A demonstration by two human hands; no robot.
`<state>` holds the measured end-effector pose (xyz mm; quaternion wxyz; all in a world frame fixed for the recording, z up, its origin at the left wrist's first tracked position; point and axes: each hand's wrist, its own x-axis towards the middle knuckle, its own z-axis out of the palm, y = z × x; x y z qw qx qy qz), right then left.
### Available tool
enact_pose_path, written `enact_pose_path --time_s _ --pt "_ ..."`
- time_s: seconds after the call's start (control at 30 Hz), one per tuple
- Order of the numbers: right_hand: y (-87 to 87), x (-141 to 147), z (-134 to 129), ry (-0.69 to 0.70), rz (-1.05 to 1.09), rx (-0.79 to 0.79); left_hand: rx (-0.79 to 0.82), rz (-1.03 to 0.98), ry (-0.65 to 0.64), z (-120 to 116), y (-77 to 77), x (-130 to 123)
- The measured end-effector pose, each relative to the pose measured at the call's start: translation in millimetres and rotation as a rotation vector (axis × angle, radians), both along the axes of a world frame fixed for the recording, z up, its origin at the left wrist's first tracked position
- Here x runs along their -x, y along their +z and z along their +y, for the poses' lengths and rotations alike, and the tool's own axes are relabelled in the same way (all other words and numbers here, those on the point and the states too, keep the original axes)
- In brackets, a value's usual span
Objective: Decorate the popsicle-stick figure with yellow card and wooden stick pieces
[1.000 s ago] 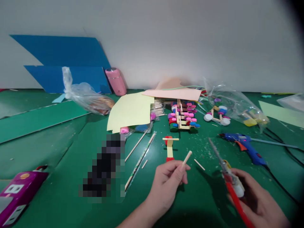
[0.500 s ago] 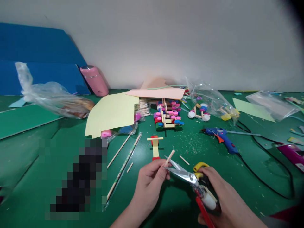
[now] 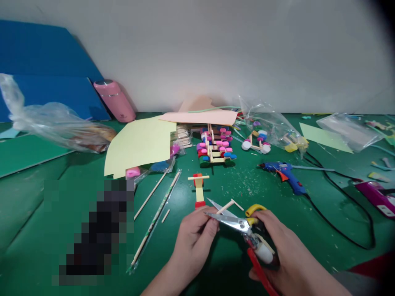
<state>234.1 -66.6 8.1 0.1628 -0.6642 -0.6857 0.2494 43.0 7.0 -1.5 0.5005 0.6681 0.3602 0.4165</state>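
My left hand (image 3: 195,242) is closed, pinching a short wooden stick (image 3: 226,206) that slants up to the right. In my right hand (image 3: 286,257) is a pair of scissors (image 3: 239,224) with a yellow handle and a red handle. Its blades are apart, and the stick lies between them close to my left fingertips. Just beyond my left hand lies a small craft-stick piece (image 3: 200,193) with red ends and a thin crossbar. Another cut stick bit (image 3: 237,205) lies behind the held stick, and one more short bit (image 3: 166,216) rests to the left.
A blue glue gun (image 3: 282,170) with a black cord lies at right. Behind are several small wheeled models (image 3: 217,148), a yellow sheet (image 3: 140,144) and a plastic bag (image 3: 268,123). Wrapped chopsticks (image 3: 157,218) and a pink bottle (image 3: 115,100) are at left.
The held stick has tipped from steep to a flatter slant toward the right. The scissors and my right hand have shifted slightly left, with the stick still between the blades.
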Motion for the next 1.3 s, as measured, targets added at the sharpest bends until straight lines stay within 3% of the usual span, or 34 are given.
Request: enact_pose_path --time_s 0.23,0.4,0.73,0.97,1.2,1.3 --pt "1.2 1 2 0.045 0.004 -0.072 -0.073 0.010 -0.020 2 -2.5 2" --pt "4.7 5 6 0.017 0.030 -0.010 -0.127 0.028 -0.046 4 0.0 2" --pt "-8.2 11 -1 -0.022 -0.002 0.013 -0.053 0.102 -0.012 0 5.1 2" --pt "-9.3 15 1 -0.080 0.070 0.023 0.161 -0.042 0.114 -2 0.2 1" --pt "-5.4 13 -1 -0.049 0.140 0.049 0.590 -0.275 -0.128 8 3.9 5" --pt "-8.0 11 -2 -0.025 0.107 0.078 0.690 -0.307 -0.160 8 4.0 3"
